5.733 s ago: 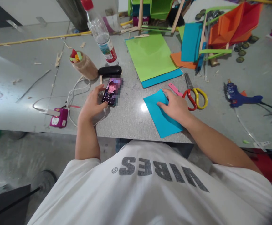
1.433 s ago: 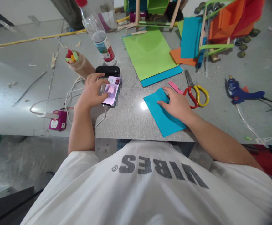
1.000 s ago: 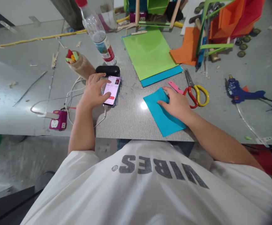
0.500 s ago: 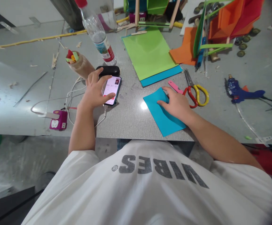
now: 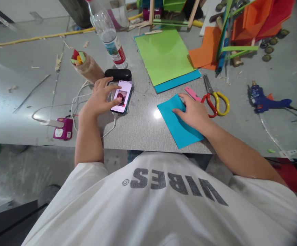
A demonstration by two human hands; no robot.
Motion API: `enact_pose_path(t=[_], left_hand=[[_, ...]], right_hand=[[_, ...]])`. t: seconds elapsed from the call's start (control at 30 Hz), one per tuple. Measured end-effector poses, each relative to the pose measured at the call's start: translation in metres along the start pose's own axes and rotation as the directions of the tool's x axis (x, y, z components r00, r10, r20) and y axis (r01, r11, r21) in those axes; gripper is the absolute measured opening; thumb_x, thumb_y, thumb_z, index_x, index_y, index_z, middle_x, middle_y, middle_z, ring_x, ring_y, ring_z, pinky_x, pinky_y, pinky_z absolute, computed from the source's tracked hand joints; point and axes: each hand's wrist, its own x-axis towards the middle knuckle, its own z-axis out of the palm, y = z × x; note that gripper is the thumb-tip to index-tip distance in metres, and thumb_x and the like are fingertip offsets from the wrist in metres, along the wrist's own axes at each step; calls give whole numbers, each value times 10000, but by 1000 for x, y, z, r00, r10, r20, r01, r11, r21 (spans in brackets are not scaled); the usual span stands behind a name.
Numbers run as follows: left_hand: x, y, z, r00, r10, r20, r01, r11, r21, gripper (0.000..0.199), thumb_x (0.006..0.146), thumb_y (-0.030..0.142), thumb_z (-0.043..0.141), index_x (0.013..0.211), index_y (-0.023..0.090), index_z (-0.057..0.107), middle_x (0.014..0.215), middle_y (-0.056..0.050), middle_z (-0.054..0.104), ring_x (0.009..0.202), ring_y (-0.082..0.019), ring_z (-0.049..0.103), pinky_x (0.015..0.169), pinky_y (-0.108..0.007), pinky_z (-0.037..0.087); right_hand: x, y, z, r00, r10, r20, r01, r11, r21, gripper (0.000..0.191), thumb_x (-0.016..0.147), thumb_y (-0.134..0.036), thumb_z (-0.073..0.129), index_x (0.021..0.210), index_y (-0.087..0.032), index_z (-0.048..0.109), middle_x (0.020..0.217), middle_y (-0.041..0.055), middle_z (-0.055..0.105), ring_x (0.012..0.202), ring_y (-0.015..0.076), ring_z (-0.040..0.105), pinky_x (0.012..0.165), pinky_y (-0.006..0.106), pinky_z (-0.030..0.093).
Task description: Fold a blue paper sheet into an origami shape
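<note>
A smartphone [image 5: 126, 89] with a lit screen lies on the table, a white cable plugged into its lower end. My left hand [image 5: 98, 99] hovers over its left side with fingers spread, the thumb at the screen. Between the thumb and fingers of my right hand [image 5: 194, 112] is the edge of a sheet of blue paper [image 5: 180, 131], which rests at the table's front edge. Just right of that hand are scissors [image 5: 216, 102] with red and yellow handles and a pink cutter [image 5: 192, 93]. Behind the phone sits a black case [image 5: 118, 74].
Green card [image 5: 166, 56] lies over blue sheets further back. A plastic bottle [image 5: 115, 48] and a roll of coloured strips [image 5: 88, 66] stand at the left, near a purple plug adapter [image 5: 63, 129]. A blue glue gun [image 5: 263, 99] and orange paper [image 5: 207, 48] are at the right.
The phone's screen has switched from a timer to a page with a picture. My left thumb has shifted slightly across the screen. My right hand stays on the blue paper.
</note>
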Motion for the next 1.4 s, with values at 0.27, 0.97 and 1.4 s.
enact_pose_path(t=[0.27, 0.97, 1.4], left_hand=[[3, 3, 2, 998, -48, 41, 50, 998, -27, 1526, 828, 1370, 101, 1540, 293, 915, 1978, -147, 604, 1898, -559, 433, 1600, -834, 261], [7, 15, 17, 998, 31, 52, -29, 998, -50, 1661, 742, 1368, -20, 1642, 291, 870, 2092, -183, 450, 1986, -580, 258, 1633, -763, 139], [19, 1, 8, 932, 53, -358, -126, 975, -183, 1337, 871, 1364, 368, 1396, 253, 895, 1737, -105, 757, 1657, -400, 585, 1476, -762, 391]], right_hand=[[0, 1, 0, 1000, -15, 1, 15, 1000, -8, 882, 1144, -562, 759, 1927, -186, 605, 1467, 262, 919, 1355, 549, 862, 1095, 643, 670], [5, 11, 10, 998, -44, -52, 46, 998, 34, 869, 1114, -512, 851, 1900, -201, 649, 1400, 253, 932, 1320, 562, 879, 1053, 640, 683], [10, 17, 16, 994, -39, -104, 53, 989, 139, 845, 1040, -510, 922, 1814, -235, 723, 1418, 233, 919, 1333, 549, 864, 1081, 664, 677]])
